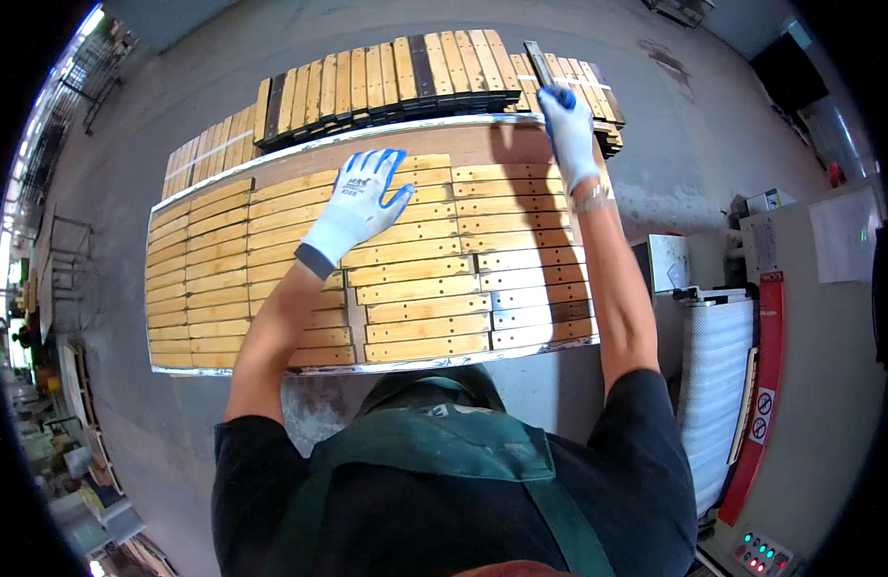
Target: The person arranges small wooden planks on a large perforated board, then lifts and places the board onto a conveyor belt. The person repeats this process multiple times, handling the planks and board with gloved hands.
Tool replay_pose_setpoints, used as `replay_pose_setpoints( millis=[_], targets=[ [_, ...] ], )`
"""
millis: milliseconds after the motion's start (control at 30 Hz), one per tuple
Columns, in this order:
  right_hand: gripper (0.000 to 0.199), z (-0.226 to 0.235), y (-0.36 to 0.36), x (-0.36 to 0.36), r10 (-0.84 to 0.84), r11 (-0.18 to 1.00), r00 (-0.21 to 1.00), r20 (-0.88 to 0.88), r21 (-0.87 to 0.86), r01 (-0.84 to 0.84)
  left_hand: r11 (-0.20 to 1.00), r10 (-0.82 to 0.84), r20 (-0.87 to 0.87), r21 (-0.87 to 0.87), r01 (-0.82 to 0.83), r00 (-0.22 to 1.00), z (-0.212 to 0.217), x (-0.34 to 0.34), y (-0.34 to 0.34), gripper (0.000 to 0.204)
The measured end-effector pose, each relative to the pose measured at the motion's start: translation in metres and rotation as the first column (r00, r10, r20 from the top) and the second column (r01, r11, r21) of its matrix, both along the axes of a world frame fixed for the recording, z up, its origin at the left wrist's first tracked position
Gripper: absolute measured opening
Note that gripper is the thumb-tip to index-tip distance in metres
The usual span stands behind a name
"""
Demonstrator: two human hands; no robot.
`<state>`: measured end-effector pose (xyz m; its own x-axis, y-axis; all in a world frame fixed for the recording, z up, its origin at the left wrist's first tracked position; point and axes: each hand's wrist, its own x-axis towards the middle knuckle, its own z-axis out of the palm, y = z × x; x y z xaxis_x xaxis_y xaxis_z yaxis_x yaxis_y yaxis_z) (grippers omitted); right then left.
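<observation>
A wide board (463, 142) lies in front of me, covered with rows of pale wooden slats (415, 288) that have small holes. My left hand (360, 202), in a white and blue glove, rests flat with fingers spread on the slats near the board's far edge. My right hand (569, 135), gloved the same way, reaches past the far right corner and closes on a dark narrow slat (537, 60) that lies on the stack behind the board.
Beyond the board, stacks of wooden slats (386, 77) sit on the concrete floor, some with dark pieces. A grey machine (810, 317) with a red strip and a ribbed white roll (718, 385) stands at the right. Racks and clutter line the left.
</observation>
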<state>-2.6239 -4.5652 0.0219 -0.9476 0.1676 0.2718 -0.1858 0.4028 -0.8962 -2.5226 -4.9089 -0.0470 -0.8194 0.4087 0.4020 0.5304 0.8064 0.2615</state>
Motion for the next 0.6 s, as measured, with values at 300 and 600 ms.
replay_pose_setpoints(
  millis=[300,600],
  targets=[
    [0.035,0.031,0.002,0.085,0.176,0.968,0.954,-0.243,-0.132,-0.212,0.994,-0.093,-0.049,0.047,0.096,0.994,-0.012,0.006,-0.007,0.048],
    [0.023,-0.142,0.062,0.487,-0.417,0.387,0.823,0.385,-0.745,0.544,0.997,-0.011,0.094,-0.076,0.018,0.996,-0.012,0.000,-0.012,0.052]
  ],
)
